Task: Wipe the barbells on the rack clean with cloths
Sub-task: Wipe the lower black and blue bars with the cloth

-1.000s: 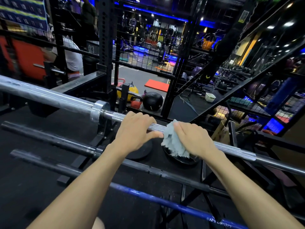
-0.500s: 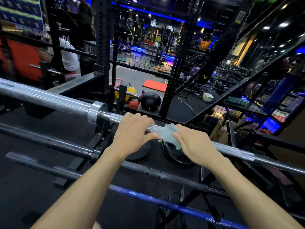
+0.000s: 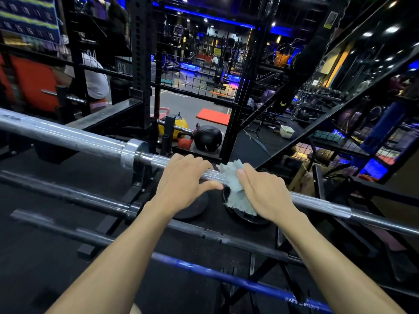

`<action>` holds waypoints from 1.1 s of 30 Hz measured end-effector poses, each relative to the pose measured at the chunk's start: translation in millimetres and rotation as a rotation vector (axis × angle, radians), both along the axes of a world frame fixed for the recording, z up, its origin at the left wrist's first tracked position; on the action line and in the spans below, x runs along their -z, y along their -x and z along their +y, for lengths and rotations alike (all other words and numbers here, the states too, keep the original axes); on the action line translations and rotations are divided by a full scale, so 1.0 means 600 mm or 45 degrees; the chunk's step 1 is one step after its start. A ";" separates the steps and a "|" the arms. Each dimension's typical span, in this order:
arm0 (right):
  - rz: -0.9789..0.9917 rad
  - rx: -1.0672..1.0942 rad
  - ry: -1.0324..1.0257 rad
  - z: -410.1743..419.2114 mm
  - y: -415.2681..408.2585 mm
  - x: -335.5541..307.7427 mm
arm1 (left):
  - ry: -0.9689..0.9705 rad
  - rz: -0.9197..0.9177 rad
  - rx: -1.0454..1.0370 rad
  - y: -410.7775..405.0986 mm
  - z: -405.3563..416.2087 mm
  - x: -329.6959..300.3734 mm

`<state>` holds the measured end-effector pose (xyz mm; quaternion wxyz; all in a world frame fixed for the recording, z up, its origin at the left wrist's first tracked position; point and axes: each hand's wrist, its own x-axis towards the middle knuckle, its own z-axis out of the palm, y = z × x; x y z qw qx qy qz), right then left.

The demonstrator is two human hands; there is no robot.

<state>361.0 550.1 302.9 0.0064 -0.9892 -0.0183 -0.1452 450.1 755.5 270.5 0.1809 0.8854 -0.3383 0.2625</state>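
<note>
White numerals "03" [image 3: 121, 68] can be read on a dark panel behind the upright [image 3: 141, 64], and "04" is partly seen on a white shirt [image 3: 95, 75] to its left. A banner [image 3: 27, 19] at the top left carries rows of small numbers, among them 12, 16 and 18; the rest is cut off by the frame edge. White lettering is printed on the blue bar [image 3: 226, 277] near the bottom, but it is upside down and blurred and cannot be read. A yellow tag high on the right frame is too small to make out.

The chrome bar [image 3: 68, 137] is laid across the rack, running from upper left to lower right. Its knurled shaft is gripped by the left hand [image 3: 183, 184], fingers curled over the top and thumb stretched along the near side. Just beside it, the cloth [image 3: 233, 177] is wrapped round the same shaft and clamped there by the right hand [image 3: 265, 196]; the two hands are close together with the cloth between them. The shaft under the cloth and hands is hidden, and a loose end of cloth is hung below the bar.

Two dark bars [image 3: 68, 196] are lain lower on the rack, blurred at the left. Two plates [image 3: 195, 211] on the floor are partly covered by the wrists and cloth. A black ball [image 3: 208, 138], a red kettlebell [image 3: 184, 141] and a yellow ball [image 3: 179, 125] are seen behind the rack; the person in the shirt is mostly hidden by mesh.
</note>
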 end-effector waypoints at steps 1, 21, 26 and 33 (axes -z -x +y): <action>0.005 -0.042 -0.027 -0.003 0.006 0.000 | -0.001 0.004 0.001 0.000 0.000 -0.001; -0.023 0.120 -0.105 0.014 -0.003 -0.008 | 0.030 0.020 0.021 0.004 0.001 -0.005; -0.268 0.156 -0.840 0.002 0.011 -0.036 | 0.022 0.038 0.016 0.000 0.003 -0.003; -0.169 -0.128 -0.741 -0.011 0.017 -0.033 | 0.010 0.042 0.017 0.000 0.000 -0.003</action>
